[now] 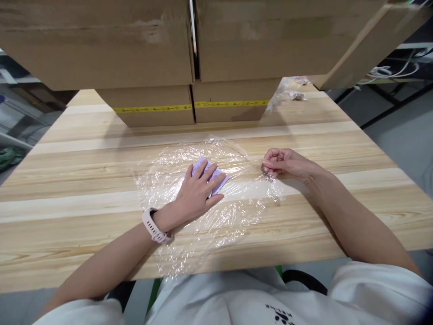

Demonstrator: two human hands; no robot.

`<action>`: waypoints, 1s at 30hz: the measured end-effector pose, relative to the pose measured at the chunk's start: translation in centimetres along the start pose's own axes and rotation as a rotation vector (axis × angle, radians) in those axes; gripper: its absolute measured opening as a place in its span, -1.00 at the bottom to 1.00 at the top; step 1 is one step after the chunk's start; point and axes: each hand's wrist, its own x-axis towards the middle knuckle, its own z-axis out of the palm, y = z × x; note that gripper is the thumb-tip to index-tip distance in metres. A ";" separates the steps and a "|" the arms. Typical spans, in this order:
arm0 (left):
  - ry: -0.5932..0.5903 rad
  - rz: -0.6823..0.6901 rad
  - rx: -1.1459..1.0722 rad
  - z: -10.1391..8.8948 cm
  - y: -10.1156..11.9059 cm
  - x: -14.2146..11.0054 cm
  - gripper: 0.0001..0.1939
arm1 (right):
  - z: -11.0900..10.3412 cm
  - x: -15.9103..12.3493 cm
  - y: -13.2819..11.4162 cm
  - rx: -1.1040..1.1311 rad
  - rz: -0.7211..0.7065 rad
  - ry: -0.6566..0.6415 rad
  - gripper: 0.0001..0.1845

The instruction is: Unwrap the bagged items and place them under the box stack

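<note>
A crumpled sheet of clear plastic film is spread over the wooden table in front of me. On it lies a small flat purple item, mostly covered by my left hand; what kind of thing it is I cannot make out. My left hand rests flat on the purple item with its fingers spread. To the right, my right hand pinches the film's right edge between thumb and fingers. Creases run through the film from that pinch toward the purple item.
Cardboard boxes with yellow tape stand at the back of the wooden table, and larger boxes rise above them. Clear wrapping lies at the back right. White cables hang beyond the table. The table's front edge is close to my body.
</note>
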 end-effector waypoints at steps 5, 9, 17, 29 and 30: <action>-0.016 0.023 0.025 0.0 0.0 0.1 -0.48 | 0.9 1.2 -0.4 -0.087 -0.137 0.192 -0.56; -0.041 0.021 0.029 -0.2 0.0 0.2 -0.45 | 5.7 2.9 -1.2 -0.194 -0.273 0.073 -0.34; -0.073 0.084 0.027 -0.7 0.1 -0.3 -0.50 | 5.3 5.3 -1.7 0.087 -0.182 0.189 -0.67; -0.069 0.091 -0.009 -0.6 0.2 -0.1 -0.54 | 6.8 9.1 -3.3 0.002 -0.275 0.133 -0.68; -0.074 0.089 -0.015 -0.7 0.2 -0.2 -0.54 | 6.8 9.7 -3.4 0.012 -0.276 0.113 -0.63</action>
